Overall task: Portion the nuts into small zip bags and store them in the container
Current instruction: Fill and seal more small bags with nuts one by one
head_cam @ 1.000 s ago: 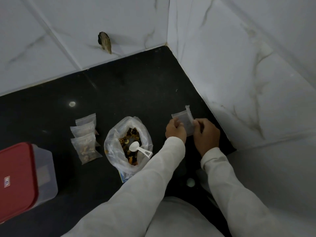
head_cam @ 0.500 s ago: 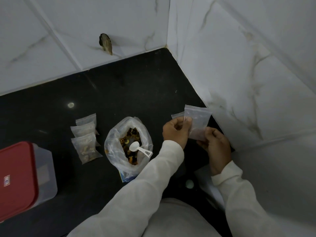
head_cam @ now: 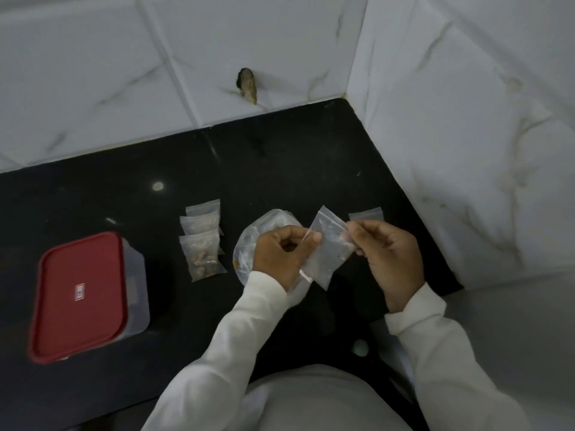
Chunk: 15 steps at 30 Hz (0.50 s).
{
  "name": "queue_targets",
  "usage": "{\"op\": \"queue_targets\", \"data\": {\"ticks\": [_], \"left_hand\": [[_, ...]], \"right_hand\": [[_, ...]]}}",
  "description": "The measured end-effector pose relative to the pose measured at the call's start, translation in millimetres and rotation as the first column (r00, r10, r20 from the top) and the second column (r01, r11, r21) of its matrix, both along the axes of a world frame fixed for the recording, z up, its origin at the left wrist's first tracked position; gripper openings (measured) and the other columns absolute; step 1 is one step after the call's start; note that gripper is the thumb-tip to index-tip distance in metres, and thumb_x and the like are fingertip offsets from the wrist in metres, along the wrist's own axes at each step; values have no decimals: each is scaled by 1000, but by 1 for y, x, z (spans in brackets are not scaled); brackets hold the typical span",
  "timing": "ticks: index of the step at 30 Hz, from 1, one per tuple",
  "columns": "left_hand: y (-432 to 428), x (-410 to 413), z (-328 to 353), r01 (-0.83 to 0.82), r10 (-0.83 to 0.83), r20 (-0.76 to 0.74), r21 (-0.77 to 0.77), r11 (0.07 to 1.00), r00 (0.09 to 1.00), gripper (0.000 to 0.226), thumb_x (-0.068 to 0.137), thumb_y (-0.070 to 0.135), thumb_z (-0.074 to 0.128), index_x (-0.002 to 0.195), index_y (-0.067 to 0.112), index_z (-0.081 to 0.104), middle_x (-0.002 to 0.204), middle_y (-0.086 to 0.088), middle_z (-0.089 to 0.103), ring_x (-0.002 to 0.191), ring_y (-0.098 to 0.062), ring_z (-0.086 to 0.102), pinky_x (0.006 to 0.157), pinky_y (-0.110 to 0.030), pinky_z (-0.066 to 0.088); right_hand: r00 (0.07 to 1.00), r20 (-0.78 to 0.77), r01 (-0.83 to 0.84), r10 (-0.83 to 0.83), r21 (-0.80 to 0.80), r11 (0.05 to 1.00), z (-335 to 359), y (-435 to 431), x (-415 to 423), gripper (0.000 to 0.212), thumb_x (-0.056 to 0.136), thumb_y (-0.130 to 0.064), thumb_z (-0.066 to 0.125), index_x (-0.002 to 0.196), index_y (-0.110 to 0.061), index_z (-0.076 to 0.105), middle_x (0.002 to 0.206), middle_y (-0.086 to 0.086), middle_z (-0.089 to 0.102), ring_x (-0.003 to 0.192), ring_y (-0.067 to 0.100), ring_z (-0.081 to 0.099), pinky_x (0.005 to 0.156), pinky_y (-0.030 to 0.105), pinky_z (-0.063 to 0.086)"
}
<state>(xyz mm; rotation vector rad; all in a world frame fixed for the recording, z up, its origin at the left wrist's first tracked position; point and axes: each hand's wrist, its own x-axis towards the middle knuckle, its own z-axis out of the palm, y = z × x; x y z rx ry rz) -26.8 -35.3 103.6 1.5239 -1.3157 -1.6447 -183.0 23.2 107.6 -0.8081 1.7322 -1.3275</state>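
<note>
I hold an empty small zip bag (head_cam: 328,250) in the air above the black counter (head_cam: 280,169). My left hand (head_cam: 280,256) pinches its left edge and my right hand (head_cam: 389,256) pinches its top right corner. Behind my left hand sits the large open bag of nuts (head_cam: 264,225), mostly hidden. To the left of it three filled zip bags (head_cam: 202,241) lie in an overlapping row. At far left stands the clear container with a red lid (head_cam: 81,293), closed.
A stack of empty zip bags (head_cam: 366,214) lies beyond my right hand near the tiled side wall (head_cam: 466,150). The tiled back wall has a dark hole (head_cam: 247,85). The counter's front edge runs beneath my sleeves.
Both hands have moved left with the empty zip bag, from beside the right wall to in front of the nut bag. The scoop and nuts are now hidden behind my left hand.
</note>
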Motion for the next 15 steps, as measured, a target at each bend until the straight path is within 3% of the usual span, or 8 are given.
{"op": "queue_targets", "data": {"ticks": [5, 9, 12, 15], "left_hand": [[6, 41, -2, -195, 275, 283, -278, 940, 919, 27, 78, 37, 79, 95, 33, 58, 89, 13, 62, 79, -2, 61, 68, -14, 47], [16, 64, -3, -273, 305, 129, -217, 937, 944, 12, 84, 36, 74, 87, 26, 68, 80, 9, 71, 75, -2, 68, 70, -16, 53], [17, 80, -10, -405, 405, -44, -8, 914, 913, 17, 83, 28, 76, 88, 13, 72, 79, -2, 76, 76, -15, 74, 76, -33, 61], [16, 97, -14, -451, 464, -146, 112, 885, 874, 24, 85, 21, 75, 95, 0, 73, 84, -13, 76, 81, -26, 75, 79, -39, 61]], "right_hand": [[991, -63, -121, 120, -3, 993, -7, -7, 42, 10, 86, -21, 72, 96, -21, 73, 92, -8, 74, 89, 6, 70, 82, 29, 57], [952, -243, -219, 186, -115, 969, -12, -9, 88, 11, 83, -16, 75, 94, -19, 73, 87, -11, 73, 85, 1, 69, 76, 17, 53], [894, -386, -318, 226, -194, 928, -15, -10, 119, 12, 82, -9, 76, 93, -11, 73, 86, -9, 73, 82, 1, 69, 74, 15, 53], [871, -404, -375, 279, -182, 909, -15, -12, 137, 13, 83, -11, 76, 95, -12, 71, 87, -14, 71, 85, 0, 68, 74, 14, 53]]}}
